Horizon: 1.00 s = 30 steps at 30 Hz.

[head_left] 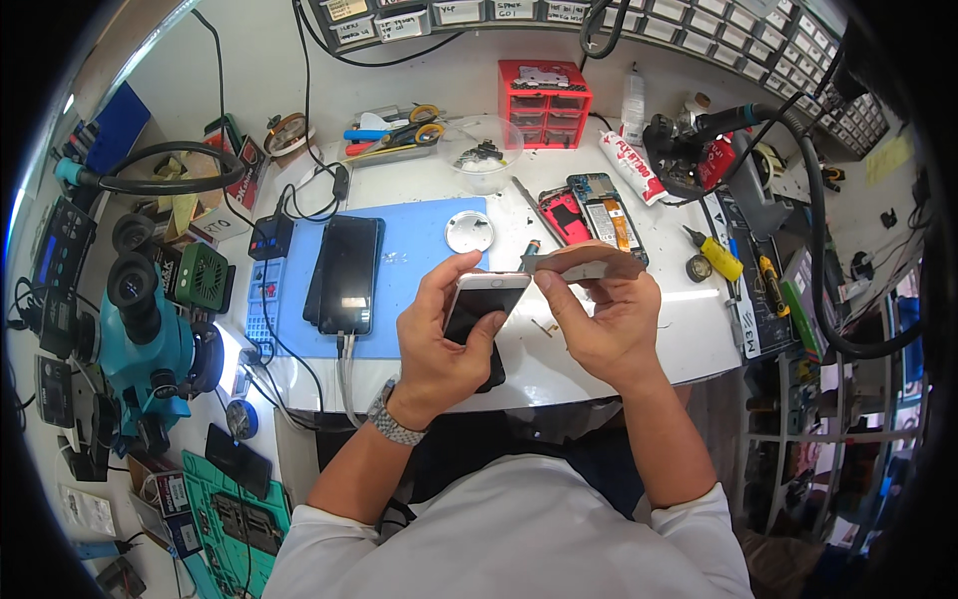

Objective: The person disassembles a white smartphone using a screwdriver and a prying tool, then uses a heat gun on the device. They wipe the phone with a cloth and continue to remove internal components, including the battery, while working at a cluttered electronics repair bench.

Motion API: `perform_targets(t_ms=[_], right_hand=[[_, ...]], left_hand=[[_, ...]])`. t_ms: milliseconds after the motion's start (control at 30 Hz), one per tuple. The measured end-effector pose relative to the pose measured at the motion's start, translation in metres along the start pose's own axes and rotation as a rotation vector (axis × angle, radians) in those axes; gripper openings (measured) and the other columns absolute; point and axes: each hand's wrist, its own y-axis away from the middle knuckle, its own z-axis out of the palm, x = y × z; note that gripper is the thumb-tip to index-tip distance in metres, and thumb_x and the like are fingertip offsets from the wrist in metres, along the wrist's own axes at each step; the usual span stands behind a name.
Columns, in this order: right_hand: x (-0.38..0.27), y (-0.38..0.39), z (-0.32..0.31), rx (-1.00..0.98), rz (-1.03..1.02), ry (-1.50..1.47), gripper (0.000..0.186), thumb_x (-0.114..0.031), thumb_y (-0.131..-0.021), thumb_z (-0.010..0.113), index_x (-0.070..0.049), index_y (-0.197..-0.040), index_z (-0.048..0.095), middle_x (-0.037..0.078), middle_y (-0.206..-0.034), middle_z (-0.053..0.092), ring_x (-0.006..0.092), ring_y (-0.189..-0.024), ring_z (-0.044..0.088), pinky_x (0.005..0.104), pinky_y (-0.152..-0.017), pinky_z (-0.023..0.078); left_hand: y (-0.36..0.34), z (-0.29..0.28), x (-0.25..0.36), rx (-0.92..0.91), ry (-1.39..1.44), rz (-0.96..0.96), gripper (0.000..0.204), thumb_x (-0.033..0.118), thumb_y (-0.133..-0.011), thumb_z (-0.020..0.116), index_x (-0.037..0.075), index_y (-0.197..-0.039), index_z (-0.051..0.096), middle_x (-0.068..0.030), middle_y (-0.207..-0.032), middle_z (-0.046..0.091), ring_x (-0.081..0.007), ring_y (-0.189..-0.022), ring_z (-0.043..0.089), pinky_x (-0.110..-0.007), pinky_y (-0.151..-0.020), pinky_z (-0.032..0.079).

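My left hand (439, 339) grips a white phone (477, 304) with a dark screen, thumb over the glass; a dark object shows beneath that hand, too hidden to name. My right hand (609, 329) pinches a thin brownish curved flap (589, 258) beside the phone's top; whether it is attached there I cannot tell. Behind them are a round metal tin (469, 231), a red opened phone part (562, 218) and an opened phone with exposed insides (609, 230). Two dark phones (347, 270) lie overlapped on a blue mat (419, 245), cables at their lower end.
A teal microscope (145, 349) and green repair mat (205, 504) occupy the left. Along the back stand a clear bowl (479, 170), red drawer unit (544, 120), white tube (631, 165) and tools (394, 135). A clamped device with black hoses (838, 339) and a yellow bottle (717, 258) are right.
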Motion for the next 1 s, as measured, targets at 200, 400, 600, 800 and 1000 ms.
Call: perform_targets(t_ms=[200, 400, 600, 800, 1000], right_hand=[[0.004, 0.005, 0.008, 0.020, 0.031, -0.099, 0.017, 0.006, -0.100, 0.082, 0.006, -0.117, 0.078, 0.012, -0.112, 0.083, 0.0172, -0.106, 0.080, 0.0317, -0.098, 0.064], [0.016, 0.014, 0.021, 0.027, -0.059, -0.138, 0.019, 0.010, -0.099, 0.081, 0.004, -0.117, 0.080, 0.013, -0.115, 0.083, 0.0181, -0.105, 0.080, 0.0312, -0.095, 0.062], [0.021, 0.007, 0.015, -0.031, -0.306, 0.018, 0.027, 0.013, -0.094, 0.083, -0.001, -0.117, 0.082, 0.015, -0.113, 0.083, 0.0213, -0.101, 0.081, 0.0328, -0.090, 0.062], [0.010, 0.001, 0.005, -0.073, -0.386, 0.169, 0.030, 0.011, -0.089, 0.086, -0.003, -0.116, 0.082, 0.013, -0.108, 0.084, 0.0248, -0.096, 0.082, 0.0340, -0.085, 0.063], [0.001, -0.001, -0.001, -0.133, -0.498, 0.324, 0.035, 0.019, -0.086, 0.083, -0.001, -0.115, 0.081, 0.013, -0.106, 0.085, 0.0274, -0.097, 0.083, 0.0348, -0.086, 0.064]], left_hand=[[-0.001, -0.006, 0.004, 0.053, 0.023, 0.021, 0.049, -0.003, -0.101, 0.085, -0.001, -0.146, 0.066, -0.0124, -0.124, 0.078, -0.0163, -0.113, 0.077, -0.029, -0.098, 0.062], [0.007, -0.012, 0.009, 0.058, 0.087, -0.071, 0.041, 0.001, -0.106, 0.084, -0.001, -0.142, 0.066, -0.0082, -0.128, 0.074, -0.0138, -0.117, 0.072, -0.029, -0.102, 0.059], [0.003, -0.011, 0.009, 0.053, 0.092, -0.070, 0.049, 0.001, -0.104, 0.086, -0.003, -0.149, 0.067, -0.0083, -0.123, 0.078, -0.0130, -0.114, 0.073, -0.027, -0.100, 0.059], [-0.003, -0.005, 0.011, 0.053, 0.051, -0.016, 0.052, 0.000, -0.104, 0.085, -0.003, -0.153, 0.068, -0.0081, -0.117, 0.081, -0.0109, -0.105, 0.075, -0.026, -0.093, 0.060], [-0.003, -0.003, 0.006, 0.048, 0.049, 0.006, 0.055, 0.001, -0.103, 0.086, -0.003, -0.155, 0.068, -0.0085, -0.115, 0.083, -0.0111, -0.102, 0.076, -0.027, -0.092, 0.061]])
